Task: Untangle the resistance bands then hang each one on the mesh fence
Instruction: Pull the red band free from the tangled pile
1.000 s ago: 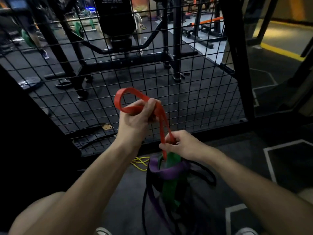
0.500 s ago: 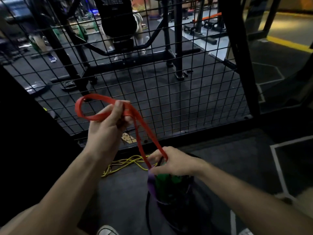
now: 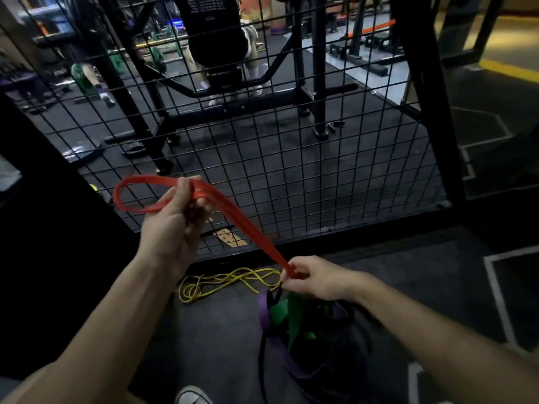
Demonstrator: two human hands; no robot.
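Note:
A red resistance band (image 3: 233, 212) stretches taut between my hands. My left hand (image 3: 178, 220) grips its upper part, and a loop of it sticks out to the left. My right hand (image 3: 316, 278) pinches its lower end, low and to the right. Below that hand hangs a tangle: a green band (image 3: 293, 314), a purple band (image 3: 267, 319) and a black band (image 3: 264, 368). The black mesh fence (image 3: 291, 176) stands just beyond both hands.
A thin yellow band or cord (image 3: 227, 282) lies coiled on the dark floor at the fence's foot. A thick black post (image 3: 428, 106) bounds the mesh on the right. Gym racks and people are behind the fence. My shoe tip (image 3: 192, 396) shows at the bottom.
My hands have drawn apart, the right one lower, pulling the red band longer and straighter out of the tangle. The bundle has dropped with the right hand.

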